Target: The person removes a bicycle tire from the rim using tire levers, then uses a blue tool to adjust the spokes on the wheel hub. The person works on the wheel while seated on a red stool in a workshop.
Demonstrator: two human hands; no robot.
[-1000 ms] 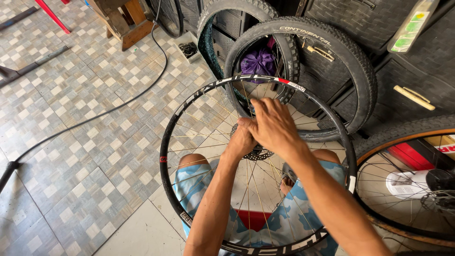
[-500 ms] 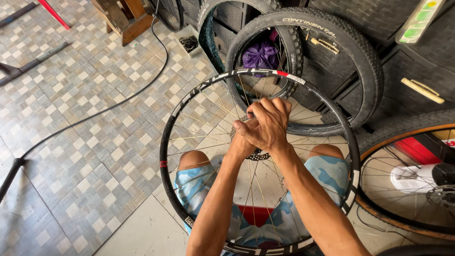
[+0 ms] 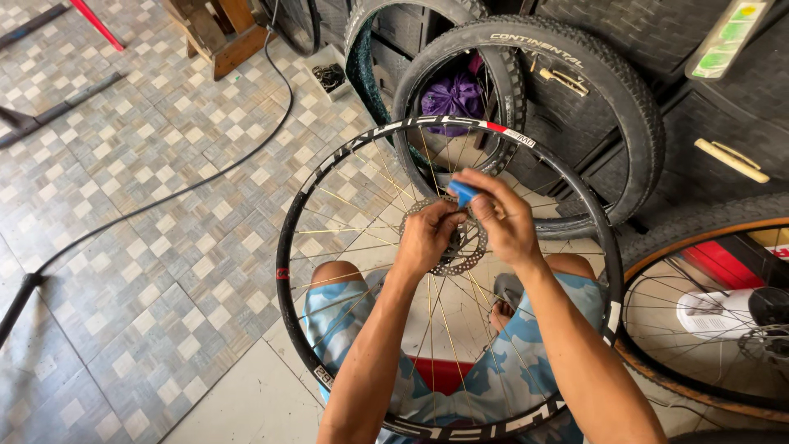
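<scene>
A black bicycle wheel rim with thin spokes stands upright between my knees, its disc rotor at the hub. My left hand is closed on the spokes beside the hub. My right hand pinches a small blue tool just above the hub, close to my left fingers. Both forearms reach over the near rim. My blue patterned shorts show through the spokes.
A knobby black tyre leans on dark crates behind the wheel, with a purple cloth inside it. Another wheel with a tan-edged tyre lies at the right. A black cable crosses the tiled floor; a wooden stool stands far left.
My hands have parted a little: the right hand lifted and turned, and the blue tool now shows between its fingers. The view shifted slightly toward the wheel.
</scene>
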